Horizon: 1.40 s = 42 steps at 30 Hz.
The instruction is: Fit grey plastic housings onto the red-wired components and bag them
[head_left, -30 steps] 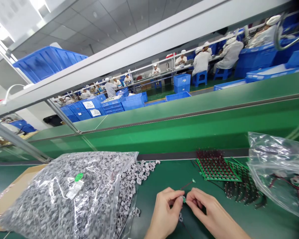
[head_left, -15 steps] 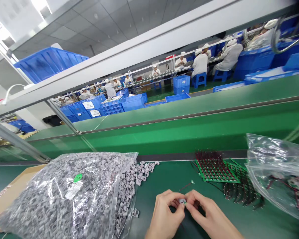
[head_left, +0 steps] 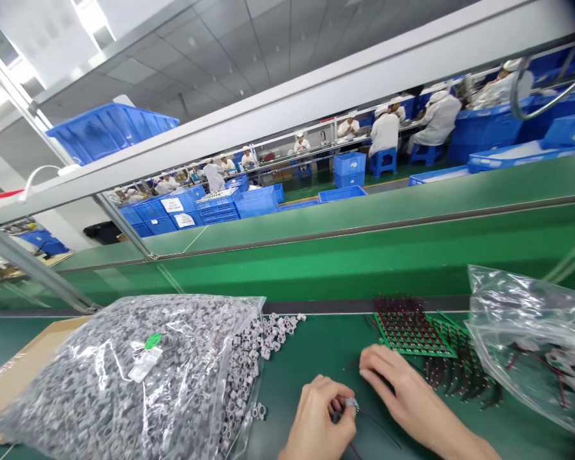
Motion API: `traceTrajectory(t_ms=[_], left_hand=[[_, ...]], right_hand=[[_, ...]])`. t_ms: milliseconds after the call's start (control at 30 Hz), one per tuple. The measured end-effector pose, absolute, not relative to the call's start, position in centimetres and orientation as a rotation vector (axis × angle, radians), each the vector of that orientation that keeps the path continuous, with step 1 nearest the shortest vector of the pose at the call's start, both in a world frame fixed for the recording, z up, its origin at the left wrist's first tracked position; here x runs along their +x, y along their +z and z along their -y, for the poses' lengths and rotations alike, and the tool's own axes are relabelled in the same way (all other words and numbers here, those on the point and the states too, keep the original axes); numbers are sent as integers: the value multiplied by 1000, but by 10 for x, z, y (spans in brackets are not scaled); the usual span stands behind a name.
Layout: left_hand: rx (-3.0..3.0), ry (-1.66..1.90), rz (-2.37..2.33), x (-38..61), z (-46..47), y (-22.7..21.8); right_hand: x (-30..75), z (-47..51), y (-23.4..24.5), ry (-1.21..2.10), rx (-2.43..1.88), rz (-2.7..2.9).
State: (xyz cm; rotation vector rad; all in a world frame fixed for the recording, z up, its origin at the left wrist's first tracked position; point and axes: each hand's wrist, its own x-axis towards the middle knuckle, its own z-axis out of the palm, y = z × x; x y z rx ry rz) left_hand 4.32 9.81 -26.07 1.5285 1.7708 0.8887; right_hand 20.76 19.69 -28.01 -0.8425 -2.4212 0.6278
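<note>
My left hand (head_left: 319, 415) is curled low over the green worktop, its fingertips pinched on a small grey sleeve (head_left: 350, 402) with thin dark leads trailing from it. My right hand (head_left: 395, 390) lies apart from it to the right, fingers stretched forward and flat near a loose wired part by the green grid board (head_left: 409, 329). A clear bag (head_left: 124, 377) full of small grey sleeves lies at the left, with several spilled from its mouth (head_left: 273, 329).
A second clear bag (head_left: 527, 348) holding wired parts lies at the right. Dark leaded parts (head_left: 460, 374) are piled beside the board. A green conveyor belt (head_left: 364, 255) runs behind. Blue crates (head_left: 249, 199) and seated workers in white fill the background.
My hands were joined on the small part. Now the right hand has let go and moved up and right toward the board, while the left keeps the sleeved part.
</note>
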Motion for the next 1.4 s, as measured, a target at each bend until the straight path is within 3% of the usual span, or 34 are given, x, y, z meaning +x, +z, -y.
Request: traceTrajectory(t_ms=[167,367,467,633,900,1067,1400], left_hand=[[1448,897,-1682,36,-90,-260],[1444,985,-2034,-10,-45,-260],[1471,761,-2316,-34,-23,-264],[1474,485,-2360,-40,-20,-260],[922,1278,-1591,-7,-72,-252],[709,1367,-1166,28,-104,-251],[586,1428,-1151,48,-116,-257]], right_hand=[[202,-233,-313,14,-808,2460],[201,-237,-335,-190,-705,2469],[203,-234,-331,-4,-742,2498],[204,-221,-305,410,-775,2441],[204,-186,-274,1118,-917,2124],[197,-172,-268,1536,-915,1763],[199,-176,-278,1509,-927,1728]])
